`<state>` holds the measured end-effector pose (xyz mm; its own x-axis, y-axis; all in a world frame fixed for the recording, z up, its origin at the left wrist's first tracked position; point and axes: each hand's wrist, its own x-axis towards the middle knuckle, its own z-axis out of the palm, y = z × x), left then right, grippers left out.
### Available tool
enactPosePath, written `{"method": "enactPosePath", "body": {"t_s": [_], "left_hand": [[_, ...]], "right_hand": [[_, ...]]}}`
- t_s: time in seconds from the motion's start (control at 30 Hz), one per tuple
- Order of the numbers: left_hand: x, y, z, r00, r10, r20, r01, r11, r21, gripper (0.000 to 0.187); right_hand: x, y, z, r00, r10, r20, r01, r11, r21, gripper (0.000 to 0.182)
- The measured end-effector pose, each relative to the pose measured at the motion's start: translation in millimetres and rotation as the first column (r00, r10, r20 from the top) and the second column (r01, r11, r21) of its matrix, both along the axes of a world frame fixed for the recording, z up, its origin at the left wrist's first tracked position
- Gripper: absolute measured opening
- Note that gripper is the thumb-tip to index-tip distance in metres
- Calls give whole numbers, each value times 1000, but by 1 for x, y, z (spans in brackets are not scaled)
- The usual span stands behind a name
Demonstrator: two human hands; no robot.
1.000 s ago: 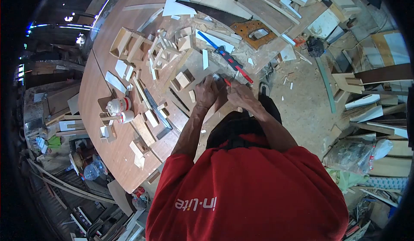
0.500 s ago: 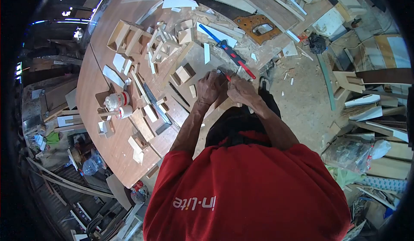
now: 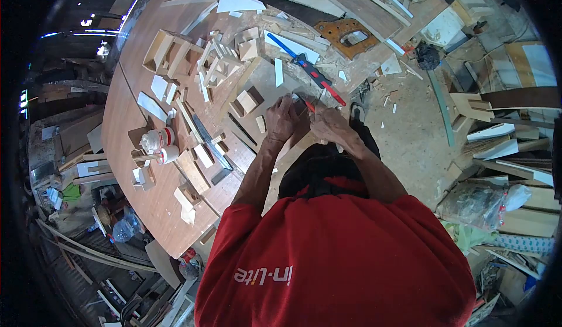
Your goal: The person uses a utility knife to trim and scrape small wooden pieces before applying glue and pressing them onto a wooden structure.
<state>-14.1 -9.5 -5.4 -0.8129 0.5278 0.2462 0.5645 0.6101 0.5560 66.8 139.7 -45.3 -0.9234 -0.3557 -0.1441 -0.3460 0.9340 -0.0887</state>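
1. Left hand [image 3: 282, 119] is bunched, its fingers narrow at the far part of a brown board [image 3: 300, 129]; from my remote post I cannot tell whether it pinches the board or only steadies it.
2. Rightward comes that brown board, in the space between the two hands, by the edge of the tabletop [image 3: 152, 210]. I judge it to be the piece being worked.
3. Next I see a slim red tool [image 3: 309, 106] slanting across the gap, its far end near the left fingers; its kind is too small for me to make out.
4. Right hand [image 3: 332, 126] is closed around the near end of that tool. Against half a second ago, I find the gap between the hands slightly wider at most, which I read as the same close handwork continuing.
5. Farther right, a handsaw [image 3: 331, 30] lies well apart from both hands, and I see no shift in its place.
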Motion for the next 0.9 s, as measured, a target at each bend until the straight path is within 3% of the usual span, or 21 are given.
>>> {"method": "enactPosePath", "body": {"t_s": [0.03,0.1,0.13,0.2,0.33,0.4,0.53,0.6,0.63,0.7,0.73,0.8,0.9], "left_hand": [[-1,-1,-2,1000,3,0,-3,1000,-1,25],[-3,-2,-6,999,-12,-34,12,1000,-6,25],[-2,-2,-6,999,-12,-32,12,1000,-5,25],[-4,-1,-4,998,-19,-60,22,999,39,22],[-2,1,-3,998,12,-57,-10,999,38,22],[-2,0,-2,999,-1,-50,3,1000,29,22],[-3,-1,1,1000,-2,-7,2,1000,5,25],[-2,0,3,1000,-11,28,11,1000,-7,26],[-2,-1,2,999,-11,30,11,1000,-9,26],[-1,-1,-1,999,-31,-26,31,1000,-2,26],[-2,0,-1,999,-31,-29,31,1000,0,26],[0,-2,-1,997,-54,-48,53,998,-33,27],[-2,-2,-6,999,-33,-41,32,999,-18,28]], "right_hand": [[-2,1,14,1000,3,0,-3,1000,-1,21],[-4,7,38,997,-76,-26,61,930,-363,22],[-1,6,33,997,-76,-24,62,930,-363,22],[1,6,23,970,-61,-237,2,971,-241,20],[4,6,34,960,-56,-274,11,987,-162,19],[1,7,45,989,-44,-144,17,983,-185,19],[3,3,36,972,-80,-219,49,988,-147,16],[2,0,27,964,-259,-64,219,906,-362,15],[1,0,28,964,-258,-61,220,905,-363,15],[-2,2,37,940,-279,196,337,854,-397,15],[-6,4,45,940,-280,194,336,855,-396,15],[-10,4,57,799,-400,448,597,612,-519,28],[-10,-1,29,826,-429,364,563,610,-558,28]]}}
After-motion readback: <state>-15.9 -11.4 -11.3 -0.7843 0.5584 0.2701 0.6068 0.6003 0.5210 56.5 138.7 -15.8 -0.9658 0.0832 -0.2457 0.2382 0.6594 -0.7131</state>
